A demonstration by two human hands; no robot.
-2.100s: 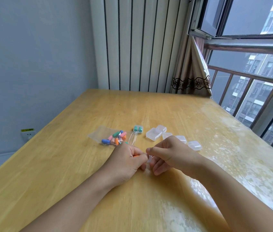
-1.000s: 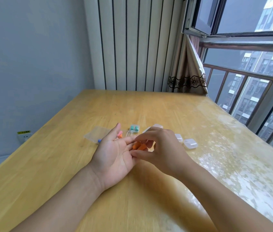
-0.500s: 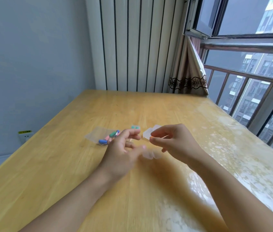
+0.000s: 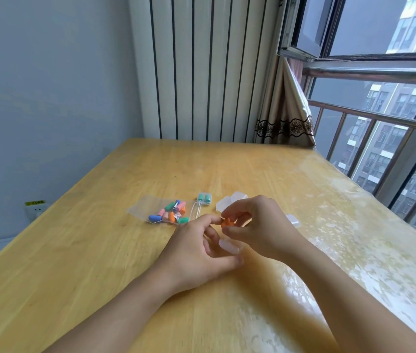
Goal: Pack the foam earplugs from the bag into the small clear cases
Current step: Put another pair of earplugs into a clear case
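My right hand (image 4: pixel 260 225) pinches orange foam earplugs (image 4: pixel 227 222) between thumb and forefinger. My left hand (image 4: pixel 194 253) is just to its left; its fingers and thumb curl round a small clear case (image 4: pixel 228 246) directly below the plugs, and its forefinger tip touches them. The clear bag (image 4: pixel 143 207) lies on the table beyond my left hand with several coloured earplugs (image 4: pixel 170 212) inside. A shut case with teal earplugs (image 4: pixel 204 198) sits right of the bag. An open clear case (image 4: pixel 230 201) lies behind my right hand.
Another small clear case (image 4: pixel 293 220) peeks out to the right of my right hand. The wooden table (image 4: pixel 100 263) reaches a striped wall at the back. A curtain (image 4: pixel 286 118) and a railed window stand at the right.
The orange earplugs went from my left palm into my right hand's pinch. My left hand turned over and took up a clear case. Both hands have come together again.
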